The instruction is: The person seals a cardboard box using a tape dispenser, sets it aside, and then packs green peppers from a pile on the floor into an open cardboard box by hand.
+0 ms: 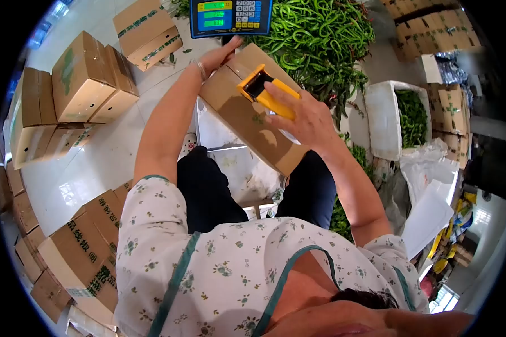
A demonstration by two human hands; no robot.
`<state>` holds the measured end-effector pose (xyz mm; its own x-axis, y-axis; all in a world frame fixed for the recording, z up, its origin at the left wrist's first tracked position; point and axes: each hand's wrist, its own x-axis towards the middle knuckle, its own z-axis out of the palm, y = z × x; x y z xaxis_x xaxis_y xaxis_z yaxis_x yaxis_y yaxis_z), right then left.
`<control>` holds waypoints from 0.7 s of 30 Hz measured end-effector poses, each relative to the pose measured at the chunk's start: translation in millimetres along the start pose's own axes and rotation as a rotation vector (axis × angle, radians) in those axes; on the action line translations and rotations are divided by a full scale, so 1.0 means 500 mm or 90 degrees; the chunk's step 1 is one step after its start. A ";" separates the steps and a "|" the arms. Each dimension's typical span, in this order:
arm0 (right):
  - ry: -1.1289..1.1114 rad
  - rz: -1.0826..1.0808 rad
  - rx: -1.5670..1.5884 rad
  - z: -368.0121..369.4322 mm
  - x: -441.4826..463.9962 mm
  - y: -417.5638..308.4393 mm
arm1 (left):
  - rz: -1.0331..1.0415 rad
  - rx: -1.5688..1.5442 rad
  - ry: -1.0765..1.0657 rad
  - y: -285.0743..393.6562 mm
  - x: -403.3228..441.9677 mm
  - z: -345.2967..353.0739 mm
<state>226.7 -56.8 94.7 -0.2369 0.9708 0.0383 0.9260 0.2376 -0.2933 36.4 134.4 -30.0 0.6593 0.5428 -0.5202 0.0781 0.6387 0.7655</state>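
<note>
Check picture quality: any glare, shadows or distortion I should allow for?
Head view: strong fisheye bending, with black corners; head view: bright glare on the floor at left, and a dark shadow across the carton beside the tape dispenser.

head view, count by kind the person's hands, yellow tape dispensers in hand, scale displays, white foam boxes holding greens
Left hand plus right hand: 2
Yellow tape dispenser: 1
Scale display: 1
White foam box holding greens: 1
Total: 5
</note>
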 end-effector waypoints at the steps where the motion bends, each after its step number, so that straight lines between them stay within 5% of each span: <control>1: 0.024 -0.012 -0.013 0.002 0.001 0.001 | 0.099 0.162 0.096 0.039 0.000 0.046; 3: 0.058 -0.025 -0.041 0.008 -0.005 -0.002 | 0.340 0.577 0.043 0.013 0.115 0.019; 4: 0.036 0.000 -0.036 0.008 -0.007 0.004 | 0.271 0.588 0.161 0.010 0.075 0.064; 5: 0.016 0.015 -0.033 0.004 0.000 0.005 | 0.349 0.752 0.165 0.007 0.085 0.059; 7: -0.022 0.035 -0.024 0.004 0.009 -0.003 | 0.691 1.289 0.307 -0.026 0.087 0.036; 8: -0.019 0.034 -0.023 0.007 0.007 -0.001 | 0.659 1.340 0.306 -0.018 0.087 0.028; 11: -0.036 0.050 -0.004 -0.006 -0.018 0.005 | 0.531 0.959 0.319 -0.029 0.110 0.021; 12: -0.061 0.072 0.013 -0.035 -0.048 0.002 | 0.690 1.132 0.303 -0.047 0.129 -0.017; 15: -0.149 0.135 0.017 -0.097 -0.188 0.034 | 0.460 0.951 0.348 -0.026 0.057 0.071; 21: -0.172 0.191 0.009 -0.102 -0.381 0.098 | 0.456 0.949 0.336 -0.026 0.060 0.076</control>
<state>332.3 -228.5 121.6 -0.0276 0.9526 -0.3031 0.9620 -0.0571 -0.2671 83.7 121.8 -41.3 0.5977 0.7693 0.2255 0.6703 -0.6339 0.3858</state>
